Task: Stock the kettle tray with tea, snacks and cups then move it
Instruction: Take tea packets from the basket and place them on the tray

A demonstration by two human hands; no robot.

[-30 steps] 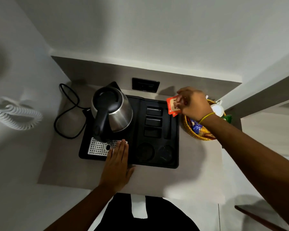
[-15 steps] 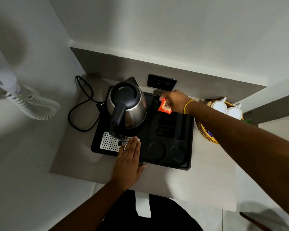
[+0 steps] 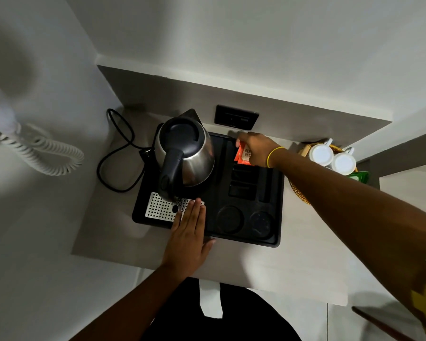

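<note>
Two orange tea sachets (image 3: 244, 156) pinched in the right hand (image 3: 257, 150) reach the black plastic kettle tray's (image 3: 278, 232) top slot, centre frame; left hand (image 3: 190, 232) lies flat, grip open. Release next, I'd judge.

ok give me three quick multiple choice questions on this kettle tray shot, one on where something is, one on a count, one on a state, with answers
1. Where is the kettle?
A. on the tray's left part
B. in the basket
C. on the floor

2. How many white cups sit in the basket?
A. none
B. two
C. five

3. What is the right hand doing?
A. resting flat and empty
B. holding an orange sachet over the tray
C. gripping the kettle handle

Answers: 1 A, it stands left of the slots. 2 B, two rims show side by side. 3 B, fingers pinch the sachet; the left hand lies flat.
</note>
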